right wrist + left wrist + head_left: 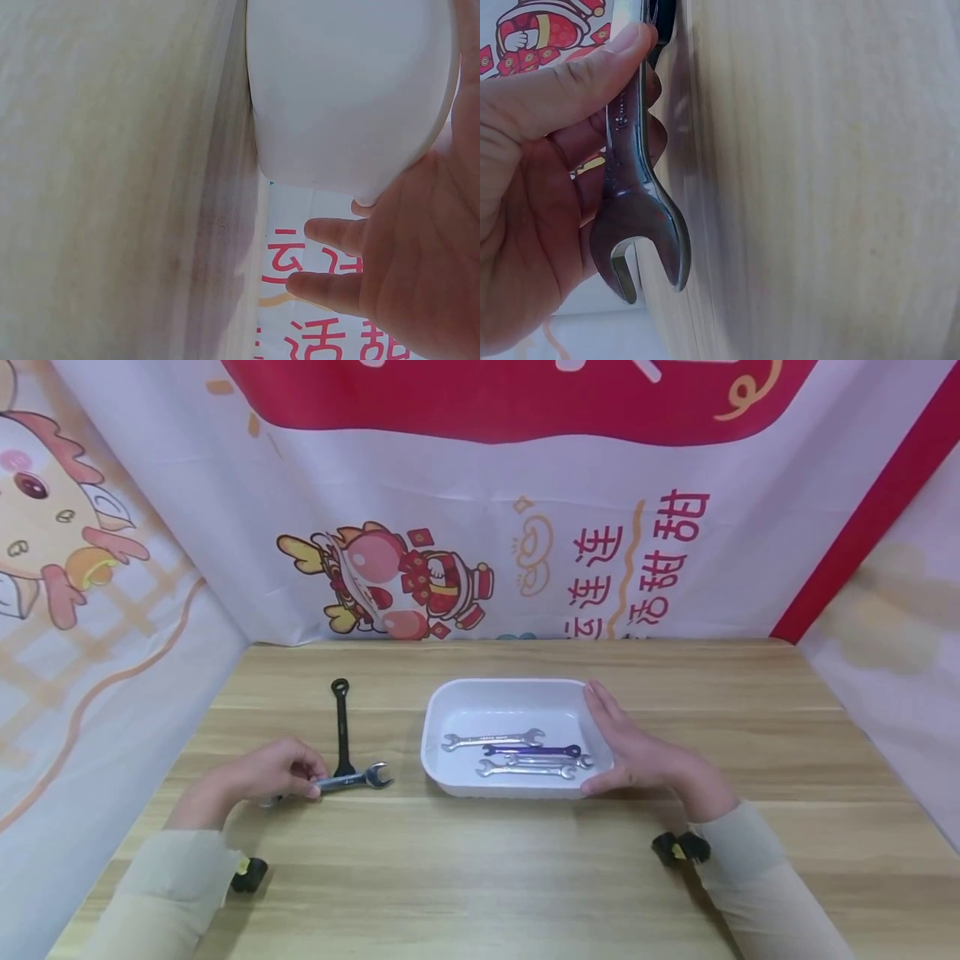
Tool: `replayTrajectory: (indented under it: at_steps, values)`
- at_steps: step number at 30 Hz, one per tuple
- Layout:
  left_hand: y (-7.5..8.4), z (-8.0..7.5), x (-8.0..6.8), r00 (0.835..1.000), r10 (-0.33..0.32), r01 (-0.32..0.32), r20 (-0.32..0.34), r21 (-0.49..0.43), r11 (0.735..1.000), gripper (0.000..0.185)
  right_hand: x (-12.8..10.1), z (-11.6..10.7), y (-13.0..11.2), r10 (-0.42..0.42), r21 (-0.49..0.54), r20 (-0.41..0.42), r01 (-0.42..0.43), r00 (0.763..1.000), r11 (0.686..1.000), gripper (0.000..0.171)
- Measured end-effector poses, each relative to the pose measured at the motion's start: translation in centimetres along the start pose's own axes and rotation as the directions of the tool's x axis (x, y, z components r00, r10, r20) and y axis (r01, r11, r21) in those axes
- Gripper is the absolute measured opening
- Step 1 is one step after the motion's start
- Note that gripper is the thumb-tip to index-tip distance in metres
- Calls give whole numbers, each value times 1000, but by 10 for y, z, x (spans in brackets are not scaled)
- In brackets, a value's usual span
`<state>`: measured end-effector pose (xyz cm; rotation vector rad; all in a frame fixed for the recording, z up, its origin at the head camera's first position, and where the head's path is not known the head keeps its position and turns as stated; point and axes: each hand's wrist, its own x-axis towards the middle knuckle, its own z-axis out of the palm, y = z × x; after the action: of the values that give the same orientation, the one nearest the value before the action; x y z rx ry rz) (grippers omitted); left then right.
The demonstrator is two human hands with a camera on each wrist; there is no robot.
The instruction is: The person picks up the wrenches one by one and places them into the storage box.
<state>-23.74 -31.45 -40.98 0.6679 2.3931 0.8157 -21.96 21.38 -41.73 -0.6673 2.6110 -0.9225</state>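
- Sleeves in pale cloth fill the lower corners of the head view, and a small black fitting sits at each wrist.
- Left hand [264, 774] pinches the silver wrench [352, 779] by its shaft, thumb on top and fingers curled under; the left wrist view shows the thumb pressed along the shaft.
- That wrench is bright polished steel with an open, forked end pointing right, stamped marks on the shaft too small to read; it lies low over the tabletop [480, 877], left of the tray.
- Its shaft crosses the lower end of a black wrench [342, 727], which lies flat and runs away from the person, ring end farthest.
- Right hand [637, 752] rests with straight fingers against the right wall of the white tray [450, 702], holding nothing.
- White tray, rounded and shallow, holds several small wrenches: two silver ones [491, 741] and a dark purple one [532, 750] show clearly, lying roughly parallel.
- Printed cloth [465, 543] with cartoon figures and red characters hangs behind and at both sides.
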Motion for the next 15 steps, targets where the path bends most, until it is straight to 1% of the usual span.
replayTrajectory:
  at_steps: [10, 15]
  values:
    - [3, -2, -2, 999, 2, -1, -36, 30, 1000, 9, 1, -1, 0, 10, 4, 8, -10, 1000, 1000, 141]
    - [6, -6, -3, 999, -17, 19, -52, 36, 999, 13, 1, -1, -1, 15, 5, 10, -15, 1000, 1000, 141]
